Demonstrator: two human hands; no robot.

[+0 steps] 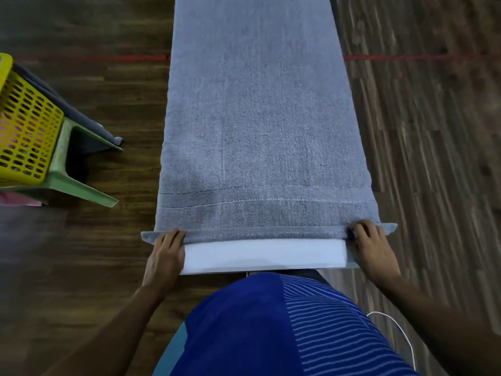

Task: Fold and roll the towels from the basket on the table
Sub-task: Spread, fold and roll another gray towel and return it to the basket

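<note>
While the yellow basket [25, 123] stood on a green stool [69, 172] at the far left, the left hand [166, 252] gripped with curled fingers the folded near edge of the grey towel [260, 118]. The towel lay stretched along the white table [263, 256]. The right hand [373, 246] gripped the same edge at its right end.

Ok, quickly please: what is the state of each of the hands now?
Left hand: fingers curled on the near left corner of the gray towel, holding it.
Right hand: holding the towel's near right corner.
</note>
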